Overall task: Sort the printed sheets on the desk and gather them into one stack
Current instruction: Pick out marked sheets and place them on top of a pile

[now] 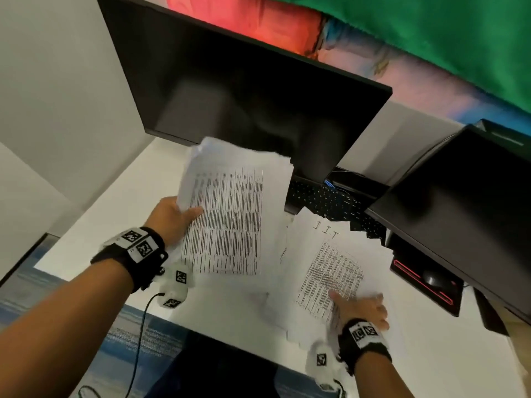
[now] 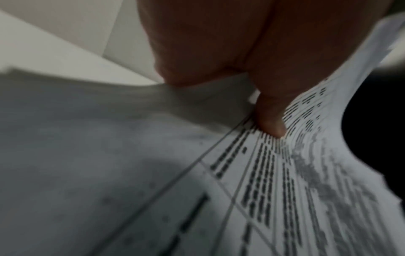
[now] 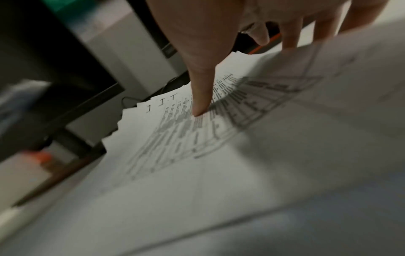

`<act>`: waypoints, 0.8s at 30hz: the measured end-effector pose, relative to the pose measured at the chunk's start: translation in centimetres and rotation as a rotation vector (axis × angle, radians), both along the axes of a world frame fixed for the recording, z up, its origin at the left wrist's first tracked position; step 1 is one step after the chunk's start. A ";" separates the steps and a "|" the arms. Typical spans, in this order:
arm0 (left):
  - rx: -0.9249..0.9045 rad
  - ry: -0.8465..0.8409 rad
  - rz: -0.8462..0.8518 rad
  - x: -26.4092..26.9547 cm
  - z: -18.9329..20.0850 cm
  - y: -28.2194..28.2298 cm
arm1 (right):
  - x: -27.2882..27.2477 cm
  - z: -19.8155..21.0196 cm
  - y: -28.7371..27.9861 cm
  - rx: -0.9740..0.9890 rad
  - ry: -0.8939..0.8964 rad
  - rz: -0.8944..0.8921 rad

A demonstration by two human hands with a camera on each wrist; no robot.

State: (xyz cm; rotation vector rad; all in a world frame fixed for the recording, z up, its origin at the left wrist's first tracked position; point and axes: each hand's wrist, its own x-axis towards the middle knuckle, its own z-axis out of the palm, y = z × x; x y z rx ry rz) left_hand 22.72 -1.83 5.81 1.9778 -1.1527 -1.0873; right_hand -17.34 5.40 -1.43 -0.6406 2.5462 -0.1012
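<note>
Our left hand [image 1: 172, 216] pinches a floppy stack of sheets [image 1: 232, 214] by its edge, just left of the keyboard [image 1: 324, 201]. Our right hand [image 1: 362, 307], fingers spread, presses the fanned sheets [image 1: 324, 254] overlapping that keyboard. They look thin and slippery, so we'd grip them at the edges.

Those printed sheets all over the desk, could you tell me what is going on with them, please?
A person is gathering them. The left hand holds a lifted bundle of sheets above the desk, thumb on top. The right hand lies with straight fingers on the fanned pile near the keyboard. The two lots are not yet one stack.
</note>
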 end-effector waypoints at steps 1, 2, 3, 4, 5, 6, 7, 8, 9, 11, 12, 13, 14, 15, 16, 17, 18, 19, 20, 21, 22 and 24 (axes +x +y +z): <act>0.066 -0.044 -0.037 -0.6 -1.1 0.3 | -0.1 -0.1 0.1 -0.009 0.000 0.038; 0.137 -0.093 -0.068 -1.4 -2.4 0.6 | -0.1 -0.3 0.0 -0.021 -0.007 0.065; 0.196 -0.134 -0.093 -2.1 -3.6 0.9 | -0.1 -0.5 -0.2 -0.037 -0.017 0.085; 0.243 -0.166 -0.113 -2.5 -4.8 1.1 | -0.1 -0.6 -0.4 -0.059 -0.024 0.103; 0.285 -0.201 -0.132 -2.9 -5.7 1.3 | -0.1 -0.6 -0.7 -0.085 -0.040 0.113; 0.309 -0.226 -0.137 -2.9 -6.6 1.3 | -0.1 -0.6 -1.0 -0.117 -0.071 0.110; 0.326 -0.243 -0.136 -3.1 -7.0 1.4 | -0.3 -0.5 -1.3 -0.153 -0.118 0.081; 0.338 -0.253 -0.132 -3.0 -7.2 1.4 | -0.3 -0.2 -1.8 -0.188 -0.172 0.050; 0.338 -0.253 -0.136 -3.0 -7.3 1.4 | -0.3 0.0 -2.3 -0.208 -0.229 0.001; 0.331 -0.267 -0.145 -3.1 -7.3 1.4 | 0.4 0.2 -3.1 -0.225 -0.346 -0.096; 0.326 -0.273 -0.148 -3.2 -7.3 1.4 | 0.9 0.3 -3.2 -0.237 -0.425 -0.151; 0.327 -0.273 -0.149 -3.1 -7.2 1.4 | 1.6 0.3 -3.3 -0.245 -0.500 -0.201; 0.328 -0.274 -0.150 -3.1 -7.1 1.4 | 2.0 0.4 -3.3 -0.263 -0.538 -0.213; 0.332 -0.275 -0.151 -3.0 -7.0 1.4 | 2.2 0.5 -3.3 -0.300 -0.535 -0.183; 0.329 -0.275 -0.157 -2.9 -7.1 1.5 | 2.3 1.0 -3.4 -0.335 -0.497 -0.121; 0.331 -0.269 -0.165 -2.8 -7.1 1.5 | 2.2 2.2 -3.5 -0.377 -0.435 -0.044; 0.327 -0.261 -0.173 -2.5 -7.2 1.5 | 2.1 3.7 -3.9 -0.431 -0.375 0.032; 0.326 -0.257 -0.180 -2.4 -7.1 1.6 | 1.9 5.6 -4.1 -0.493 -0.344 0.093; 0.326 -0.254 -0.184 -2.3 -7.2 1.6 | 1.6 7.6 -4.2 -0.561 -0.347 0.135; 0.325 -0.256 -0.187 -2.2 -7.2 1.6 | 1.5 9.5 -4.2 -0.630 -0.377 0.168; 0.322 -0.261 -0.194 -2.1 -7.3 1.6 | 1.6 11.7 -4.1 -0.691 -0.434 0.201; 0.290 -0.262 -0.207 -2.2 -7.2 1.6 | 1.8 13.7 -4.3 -0.753 -0.612 0.237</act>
